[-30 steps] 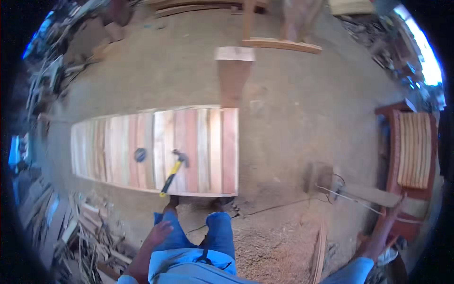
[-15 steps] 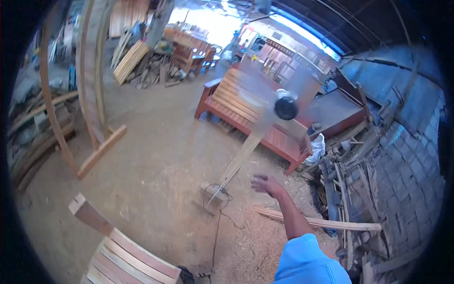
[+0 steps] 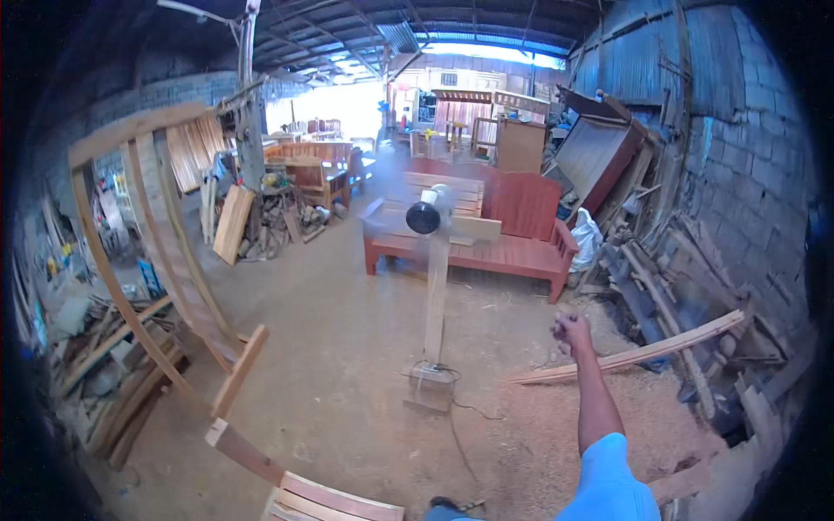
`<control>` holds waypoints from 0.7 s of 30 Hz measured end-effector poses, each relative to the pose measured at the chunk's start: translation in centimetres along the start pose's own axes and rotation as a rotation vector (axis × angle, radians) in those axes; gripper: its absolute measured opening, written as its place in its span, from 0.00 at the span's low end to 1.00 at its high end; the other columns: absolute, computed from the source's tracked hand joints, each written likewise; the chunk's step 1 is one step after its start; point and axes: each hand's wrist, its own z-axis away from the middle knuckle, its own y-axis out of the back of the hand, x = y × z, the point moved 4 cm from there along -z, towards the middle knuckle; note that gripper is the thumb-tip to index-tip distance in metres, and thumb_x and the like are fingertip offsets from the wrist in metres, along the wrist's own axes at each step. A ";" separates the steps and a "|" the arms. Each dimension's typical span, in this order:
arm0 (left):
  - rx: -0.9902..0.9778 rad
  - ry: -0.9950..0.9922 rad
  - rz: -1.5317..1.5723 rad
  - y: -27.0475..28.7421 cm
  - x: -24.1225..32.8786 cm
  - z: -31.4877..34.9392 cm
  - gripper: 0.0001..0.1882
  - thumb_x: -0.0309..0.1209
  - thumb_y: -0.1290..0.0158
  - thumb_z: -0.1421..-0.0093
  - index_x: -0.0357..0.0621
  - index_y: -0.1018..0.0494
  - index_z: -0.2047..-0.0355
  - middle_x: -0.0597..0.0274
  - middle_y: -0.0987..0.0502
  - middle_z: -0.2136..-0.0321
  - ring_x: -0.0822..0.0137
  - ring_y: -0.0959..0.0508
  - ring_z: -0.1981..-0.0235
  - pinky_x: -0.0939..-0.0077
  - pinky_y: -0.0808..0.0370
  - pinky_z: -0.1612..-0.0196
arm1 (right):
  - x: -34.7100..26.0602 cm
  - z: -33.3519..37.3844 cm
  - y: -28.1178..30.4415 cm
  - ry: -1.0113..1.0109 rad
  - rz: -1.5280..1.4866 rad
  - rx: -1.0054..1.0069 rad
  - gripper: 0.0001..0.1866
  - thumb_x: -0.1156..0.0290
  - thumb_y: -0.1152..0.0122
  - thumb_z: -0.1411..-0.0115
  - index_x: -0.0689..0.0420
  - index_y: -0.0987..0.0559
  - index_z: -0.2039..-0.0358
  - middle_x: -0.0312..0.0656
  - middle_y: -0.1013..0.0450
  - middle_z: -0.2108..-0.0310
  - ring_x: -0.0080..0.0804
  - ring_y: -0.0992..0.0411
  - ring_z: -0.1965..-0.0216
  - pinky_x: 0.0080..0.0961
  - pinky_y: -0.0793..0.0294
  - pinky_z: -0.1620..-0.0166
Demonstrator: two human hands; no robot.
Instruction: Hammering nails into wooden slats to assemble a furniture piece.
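My right hand [image 3: 571, 333] is raised in the air at the end of my stretched-out arm, its fingers loosely bent and apart with nothing visible in them. Behind it in the picture, a long wooden strip [image 3: 638, 350] slants over the wood shavings; I see no grip on it. To the left of the hand stands a fan [image 3: 423, 218] with blurred blades, mounted on a wooden post [image 3: 436, 300] with a block base [image 3: 431, 386] and a cable. My left hand is out of view.
A red wooden bench [image 3: 486, 254] stands behind the fan. Along the right wall lies piled scrap wood [image 3: 647, 278]. A tall wooden frame [image 3: 165, 234] stands at left, and a slatted wooden piece [image 3: 334, 499] is at the lower edge. Shavings [image 3: 599, 434] cover the floor at right.
The view has levelled and lifted, so the fan and bench sit upright. My right hand appears farther right, its fingers more bent than before.
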 end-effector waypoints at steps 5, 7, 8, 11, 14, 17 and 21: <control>0.126 -0.086 -0.160 3.7 3.5 1.7 0.20 0.34 0.51 0.25 0.38 0.19 0.40 0.42 0.16 0.44 0.43 0.19 0.43 0.47 0.24 0.34 | -7.5 -3.8 -7.0 0.411 0.077 -0.052 0.12 0.68 0.25 0.33 0.56 0.23 0.66 0.37 0.22 0.75 0.28 0.19 0.73 0.29 0.18 0.68; 0.153 0.095 0.109 3.3 7.6 2.9 0.21 0.36 0.53 0.23 0.37 0.18 0.41 0.44 0.15 0.47 0.45 0.18 0.44 0.49 0.24 0.35 | -9.2 -7.3 -8.9 0.529 0.192 -0.008 0.11 0.68 0.26 0.32 0.57 0.21 0.65 0.37 0.20 0.71 0.24 0.21 0.71 0.25 0.21 0.67; 0.168 0.092 0.111 2.9 8.8 2.6 0.21 0.36 0.53 0.23 0.37 0.18 0.41 0.44 0.15 0.47 0.45 0.18 0.44 0.49 0.24 0.35 | -10.0 -9.2 -9.9 0.531 0.176 -0.010 0.11 0.68 0.26 0.32 0.57 0.21 0.65 0.37 0.20 0.71 0.24 0.21 0.71 0.25 0.21 0.67; 0.052 -0.276 0.268 -0.3 14.1 0.6 0.20 0.37 0.53 0.22 0.36 0.17 0.46 0.44 0.14 0.53 0.46 0.17 0.48 0.50 0.23 0.37 | -12.8 -14.1 -13.6 0.683 0.211 -0.123 0.13 0.66 0.26 0.33 0.63 0.15 0.58 0.40 0.16 0.68 0.27 0.18 0.65 0.31 0.18 0.60; 0.000 -0.501 0.378 -3.3 18.3 -0.3 0.20 0.38 0.53 0.22 0.36 0.16 0.50 0.45 0.13 0.57 0.47 0.16 0.50 0.50 0.22 0.39 | -15.2 -17.6 -20.0 0.746 0.085 -0.373 0.07 0.69 0.32 0.28 0.60 0.16 0.56 0.38 0.18 0.68 0.24 0.20 0.65 0.27 0.19 0.60; -0.015 -0.422 0.004 -8.4 18.6 0.0 0.18 0.39 0.54 0.21 0.41 0.18 0.51 0.48 0.15 0.59 0.51 0.15 0.56 0.52 0.20 0.49 | -17.8 -16.6 -26.0 0.988 0.463 -0.291 0.19 0.62 0.29 0.29 0.50 0.14 0.40 0.42 0.15 0.58 0.43 0.15 0.54 0.39 0.16 0.50; -0.055 -0.368 -0.279 -11.5 19.1 -2.1 0.16 0.39 0.54 0.21 0.45 0.19 0.51 0.51 0.16 0.61 0.53 0.15 0.60 0.53 0.19 0.56 | -17.7 -20.3 -26.3 1.045 0.638 -0.299 0.23 0.60 0.28 0.31 0.45 0.17 0.36 0.41 0.18 0.45 0.47 0.19 0.43 0.42 0.17 0.43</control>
